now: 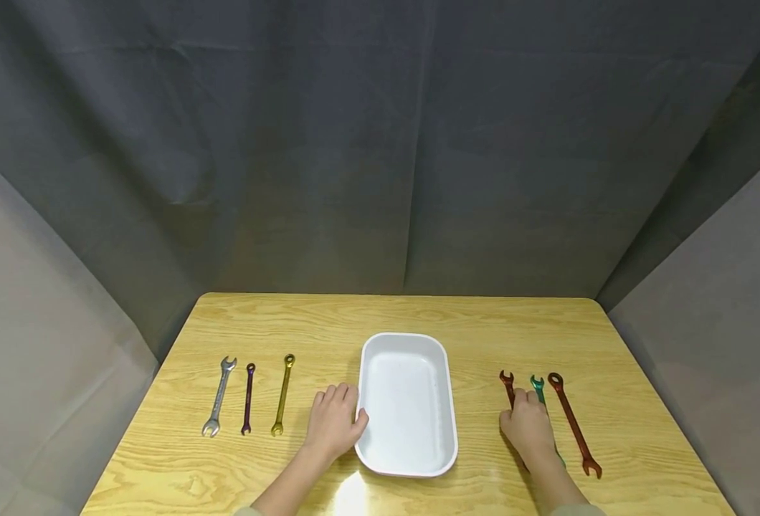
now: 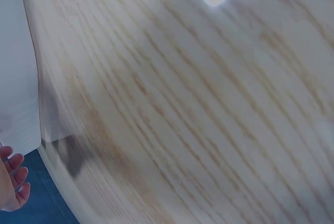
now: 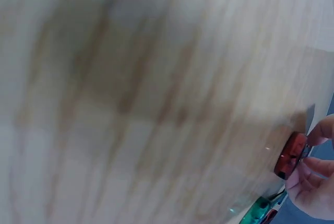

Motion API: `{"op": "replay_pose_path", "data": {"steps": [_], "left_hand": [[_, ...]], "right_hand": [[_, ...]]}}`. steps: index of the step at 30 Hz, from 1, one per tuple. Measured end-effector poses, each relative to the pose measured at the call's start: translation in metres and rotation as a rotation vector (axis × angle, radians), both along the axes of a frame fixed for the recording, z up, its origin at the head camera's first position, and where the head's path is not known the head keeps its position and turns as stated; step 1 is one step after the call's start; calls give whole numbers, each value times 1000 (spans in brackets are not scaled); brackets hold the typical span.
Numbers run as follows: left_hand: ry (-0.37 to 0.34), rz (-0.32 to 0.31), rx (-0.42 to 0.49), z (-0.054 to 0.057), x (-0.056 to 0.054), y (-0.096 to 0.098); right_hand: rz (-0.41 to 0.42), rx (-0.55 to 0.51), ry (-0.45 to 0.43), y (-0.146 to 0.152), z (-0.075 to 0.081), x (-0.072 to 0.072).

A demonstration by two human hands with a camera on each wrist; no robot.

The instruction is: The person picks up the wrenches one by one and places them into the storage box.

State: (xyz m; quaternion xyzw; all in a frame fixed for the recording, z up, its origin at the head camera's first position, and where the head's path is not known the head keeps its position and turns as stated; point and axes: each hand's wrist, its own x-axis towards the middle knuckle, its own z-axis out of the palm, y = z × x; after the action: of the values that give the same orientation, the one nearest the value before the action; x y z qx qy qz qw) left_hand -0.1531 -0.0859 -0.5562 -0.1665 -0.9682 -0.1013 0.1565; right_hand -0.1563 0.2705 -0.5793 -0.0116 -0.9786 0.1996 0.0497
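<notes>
In the head view my left hand (image 1: 335, 421) grips the left rim of a white rectangular tray (image 1: 406, 466), thumb over the edge. The left wrist view shows some of its fingers (image 2: 18, 174) curled beside the tray (image 2: 21, 67). On the right, my right hand (image 1: 528, 428) pinches a red-brown wrench (image 1: 507, 383), which the hand partly covers. The right wrist view shows this wrench (image 3: 292, 156) between thumb and fingers, low over or on the table. Close by lies a green wrench (image 1: 538, 385), partly under the hand. Farther right is a longer red-brown wrench (image 1: 572, 423).
Left of the tray lie a silver wrench (image 1: 219, 398), a small purple wrench (image 1: 248, 399) and a yellow-gold wrench (image 1: 283, 395). The wooden table (image 1: 457, 315) has a dark grey curtain (image 1: 315, 179) behind it and lighter cloth at both sides.
</notes>
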Motion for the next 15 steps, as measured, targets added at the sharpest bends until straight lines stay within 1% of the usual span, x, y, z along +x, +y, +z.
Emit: {"op": "replay_pose_path", "data": {"steps": [6,15], "left_hand": [[-1,2,1,0,0,0],[6,1,12,-1,1,0]], "right_hand": [[-6,15,-15,0,2,-3],[-39,-22,-124,0,6,-8]]}}
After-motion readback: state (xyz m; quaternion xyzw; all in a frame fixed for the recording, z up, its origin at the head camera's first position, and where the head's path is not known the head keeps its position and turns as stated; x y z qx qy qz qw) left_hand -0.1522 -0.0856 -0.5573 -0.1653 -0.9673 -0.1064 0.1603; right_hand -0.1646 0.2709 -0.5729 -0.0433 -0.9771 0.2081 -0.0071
